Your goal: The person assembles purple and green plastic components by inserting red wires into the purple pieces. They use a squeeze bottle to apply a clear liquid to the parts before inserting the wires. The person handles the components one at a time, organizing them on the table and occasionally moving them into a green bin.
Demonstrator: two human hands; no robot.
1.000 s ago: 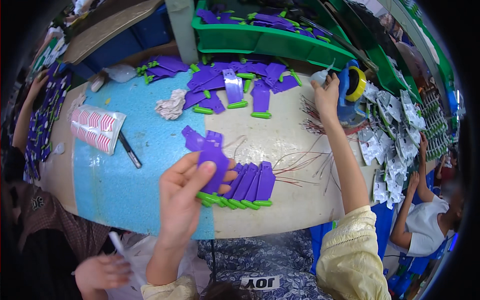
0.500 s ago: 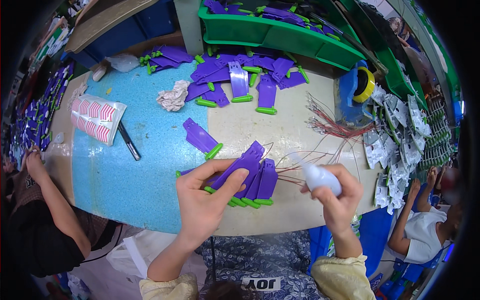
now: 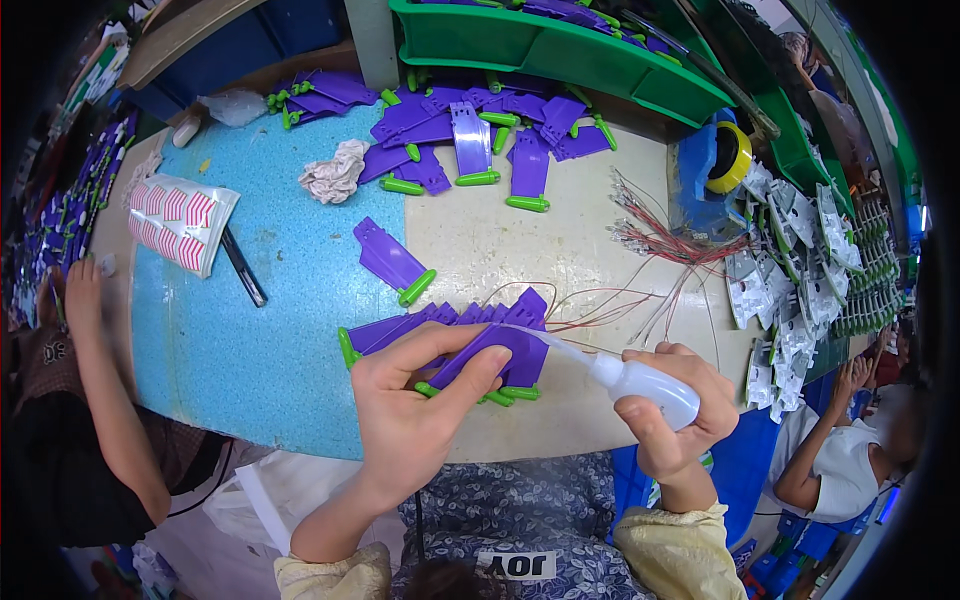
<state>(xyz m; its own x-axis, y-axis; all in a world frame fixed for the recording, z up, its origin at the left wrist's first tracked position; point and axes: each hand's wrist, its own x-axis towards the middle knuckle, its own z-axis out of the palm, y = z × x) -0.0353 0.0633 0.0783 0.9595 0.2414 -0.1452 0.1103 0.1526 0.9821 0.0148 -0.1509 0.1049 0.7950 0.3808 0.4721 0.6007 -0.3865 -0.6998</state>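
My left hand (image 3: 408,405) pinches a flat purple plastic piece (image 3: 518,340) with a green rounded end between thumb and fingers, tilted above the table. In my right hand (image 3: 690,425) is a small translucent white squeeze bottle (image 3: 650,390), its long thin nozzle reaching left to the upper part of the held piece. Whether liquid comes out is too small to tell. Beneath and behind the held piece lie several more purple pieces (image 3: 385,333), partly hidden by my left hand. Thin wires run right from this group. Another purple piece (image 3: 390,258) lies alone just beyond.
Purple pieces (image 3: 430,125) are heaped at the back below a green bin (image 3: 540,50). Red and white wires (image 3: 675,245) and silvery-white parts (image 3: 790,270) lie right, near a yellow tape roll (image 3: 733,158). Crumpled tissue (image 3: 335,172), a printed pouch (image 3: 183,222) and black pen (image 3: 243,266) lie left. People sit at both sides.
The bottle has tipped and moved so that its nozzle now meets the held purple piece; before, it was apart to the right. My left hand stays gripping the piece.
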